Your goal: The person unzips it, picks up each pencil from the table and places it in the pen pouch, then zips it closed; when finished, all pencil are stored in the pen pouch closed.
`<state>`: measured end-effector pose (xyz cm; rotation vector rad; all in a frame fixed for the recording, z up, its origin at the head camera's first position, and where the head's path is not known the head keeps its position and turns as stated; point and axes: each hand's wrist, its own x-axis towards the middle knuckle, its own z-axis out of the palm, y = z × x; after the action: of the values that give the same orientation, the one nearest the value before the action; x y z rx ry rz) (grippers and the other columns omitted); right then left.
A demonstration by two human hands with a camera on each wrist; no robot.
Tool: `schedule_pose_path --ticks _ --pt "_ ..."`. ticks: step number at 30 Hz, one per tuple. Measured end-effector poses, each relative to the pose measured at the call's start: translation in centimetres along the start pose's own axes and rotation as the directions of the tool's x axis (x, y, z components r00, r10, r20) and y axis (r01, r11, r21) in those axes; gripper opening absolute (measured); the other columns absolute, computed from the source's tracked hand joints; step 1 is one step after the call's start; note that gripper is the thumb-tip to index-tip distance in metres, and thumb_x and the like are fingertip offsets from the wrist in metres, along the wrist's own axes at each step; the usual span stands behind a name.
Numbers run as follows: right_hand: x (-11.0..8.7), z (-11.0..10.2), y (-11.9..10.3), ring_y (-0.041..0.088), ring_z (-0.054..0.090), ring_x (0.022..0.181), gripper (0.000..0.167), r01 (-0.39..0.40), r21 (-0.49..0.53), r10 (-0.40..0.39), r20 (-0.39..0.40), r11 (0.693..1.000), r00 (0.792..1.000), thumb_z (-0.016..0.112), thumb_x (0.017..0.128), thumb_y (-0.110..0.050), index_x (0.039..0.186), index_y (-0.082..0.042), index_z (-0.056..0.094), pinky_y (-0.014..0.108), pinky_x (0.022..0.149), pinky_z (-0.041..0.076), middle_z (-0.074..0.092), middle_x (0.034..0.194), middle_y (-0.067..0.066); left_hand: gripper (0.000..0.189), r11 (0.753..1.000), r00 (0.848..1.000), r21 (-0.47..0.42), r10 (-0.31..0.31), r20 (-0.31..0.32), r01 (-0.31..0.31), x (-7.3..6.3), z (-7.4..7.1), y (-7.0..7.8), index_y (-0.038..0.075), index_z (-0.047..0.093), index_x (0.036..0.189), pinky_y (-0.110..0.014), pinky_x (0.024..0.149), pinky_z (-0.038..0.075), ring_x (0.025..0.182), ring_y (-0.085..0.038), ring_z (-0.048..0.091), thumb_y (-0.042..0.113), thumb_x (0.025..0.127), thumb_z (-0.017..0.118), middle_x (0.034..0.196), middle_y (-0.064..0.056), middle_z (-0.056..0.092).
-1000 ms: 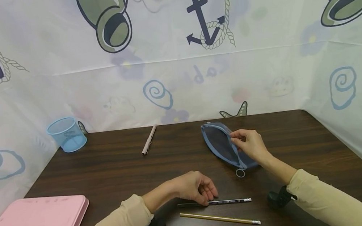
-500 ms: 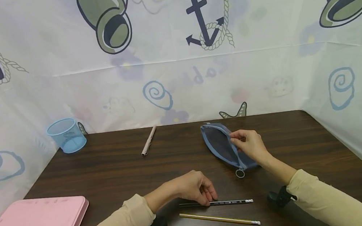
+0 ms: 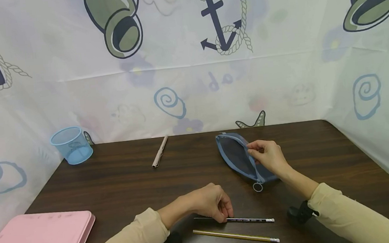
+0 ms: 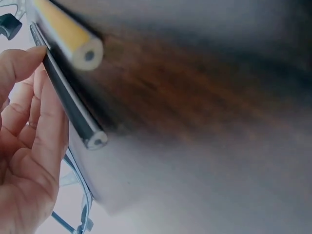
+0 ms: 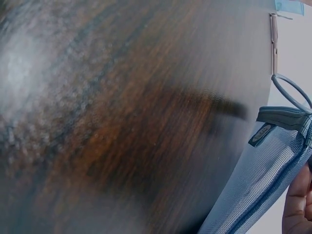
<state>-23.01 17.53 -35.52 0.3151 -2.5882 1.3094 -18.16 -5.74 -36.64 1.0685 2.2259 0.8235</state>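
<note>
In the head view my left hand (image 3: 211,204) pinches a black pencil (image 3: 249,220) between thumb and fingers, near the pencil's middle. Its white eraser end points right. The left wrist view shows the black pencil (image 4: 73,105) under the thumb, with its flat unsharpened end towards the camera. Close in front of it lies a gold pencil (image 3: 235,236) on the table. My right hand (image 3: 268,155) holds the near edge of a blue mesh zip pouch (image 3: 234,153), whose mouth gapes wide. A ring (image 3: 258,187) hangs from the pouch's zip.
A pink case (image 3: 40,235) lies at the front left of the dark wooden table (image 3: 124,191). At the back left corner stands a light blue mesh cup (image 3: 74,146). A pale pen (image 3: 160,152) lies near the back edge. A printed cloth hangs behind the table.
The black pencil in my left hand has tilted slightly, its eraser end moving a little right and nearer. My right hand and the pouch have stayed in place.
</note>
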Motion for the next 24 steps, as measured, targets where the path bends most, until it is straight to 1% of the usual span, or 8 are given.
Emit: schedule_pose_path --ticks 3,8,12,15,17,20,22,24 --pt "-0.1 0.0 0.1 0.023 0.064 0.057 0.014 -0.004 0.001 0.004 0.004 1.0 1.0 0.064 0.087 -0.001 0.099 0.005 0.068 0.02 0.051 0.051 0.068 0.076 0.016 0.015 1.0 1.0 0.006 0.007 0.021 -0.007 -0.1 -0.2 0.0 0.01 0.072 0.077 -0.012 0.057 0.05 0.061 0.006 0.056 -0.003 0.072 0.076 0.065 0.012 0.062" --pt "-0.1 0.1 0.1 0.026 0.064 0.057 0.014 -0.006 -0.001 0.006 0.006 1.0 1.0 0.064 0.087 -0.001 0.099 0.005 0.069 0.02 0.05 0.051 0.068 0.075 0.015 0.012 0.999 0.998 -0.048 0.025 0.053 -0.022 -0.2 -1.4 0.0 0.009 0.072 0.081 -0.013 0.059 0.05 0.064 0.003 0.056 -0.003 0.076 0.074 0.068 0.011 0.061" --pt "0.0 0.2 0.1 0.026 0.064 0.057 0.014 -0.005 -0.002 0.005 0.001 1.0 1.0 0.064 0.086 0.0 0.098 0.005 0.069 0.02 0.05 0.051 0.068 0.075 0.015 0.01 0.989 0.996 -0.147 0.039 0.08 -0.027 -0.5 -2.9 -0.1 0.001 0.07 0.088 -0.014 0.06 0.049 0.066 -0.001 0.056 -0.005 0.08 0.068 0.072 0.007 0.061" --pt "0.0 0.2 0.1 0.025 0.064 0.056 0.014 -0.004 -0.004 0.004 0.001 1.0 1.0 0.064 0.086 0.0 0.098 0.005 0.069 0.02 0.049 0.051 0.068 0.075 0.016 0.013 0.969 0.995 -0.248 0.018 0.099 0.007 -0.9 -4.0 -0.6 -0.004 0.067 0.094 -0.016 0.061 0.048 0.07 -0.003 0.056 -0.007 0.082 0.064 0.076 0.004 0.062" --pt "0.0 0.2 0.1 0.025 0.064 0.056 0.013 -0.002 -0.004 0.002 0.002 1.0 1.0 0.064 0.086 0.0 0.098 0.005 0.069 0.021 0.05 0.052 0.068 0.075 0.015 0.015 0.952 0.995 -0.303 -0.025 0.096 0.053 -1.0 -4.6 -1.0 -0.005 0.066 0.096 -0.018 0.063 0.049 0.072 -0.005 0.056 -0.007 0.082 0.061 0.079 0.004 0.063" --pt "0.1 0.2 0.1 0.025 0.064 0.056 0.013 0.004 -0.003 -0.004 0.0 1.0 1.0 0.064 0.086 0.0 0.098 0.005 0.069 0.023 0.05 0.053 0.068 0.075 0.015 0.017 0.919 0.992 -0.374 -0.112 0.059 0.126 -0.9 -5.3 -1.8 -0.004 0.065 0.1 -0.023 0.069 0.054 0.076 -0.006 0.06 -0.003 0.085 0.059 0.085 0.001 0.067" --pt "0.0 0.2 0.1 0.026 0.064 0.057 0.013 0.003 -0.001 -0.003 0.002 1.0 1.0 0.064 0.086 0.0 0.098 0.005 0.069 0.025 0.051 0.054 0.068 0.076 0.015 0.019 0.889 0.982 -0.423 -0.187 0.014 0.175 -0.6 -5.4 -2.2 -0.003 0.065 0.104 -0.027 0.073 0.055 0.078 -0.007 0.061 0.0 0.087 0.059 0.09 -0.003 0.069" --pt "0.0 0.2 0.1 0.028 0.065 0.059 0.013 -0.001 0.003 0.001 0.005 1.0 1.0 0.064 0.086 0.0 0.098 0.005 0.069 0.027 0.052 0.055 0.069 0.076 0.015 0.022 0.846 0.966 -0.492 -0.255 -0.033 0.206 -0.1 -5.4 -2.5 -0.003 0.064 0.11 -0.027 0.074 0.056 0.081 -0.009 0.063 0.004 0.089 0.06 0.097 -0.008 0.07"
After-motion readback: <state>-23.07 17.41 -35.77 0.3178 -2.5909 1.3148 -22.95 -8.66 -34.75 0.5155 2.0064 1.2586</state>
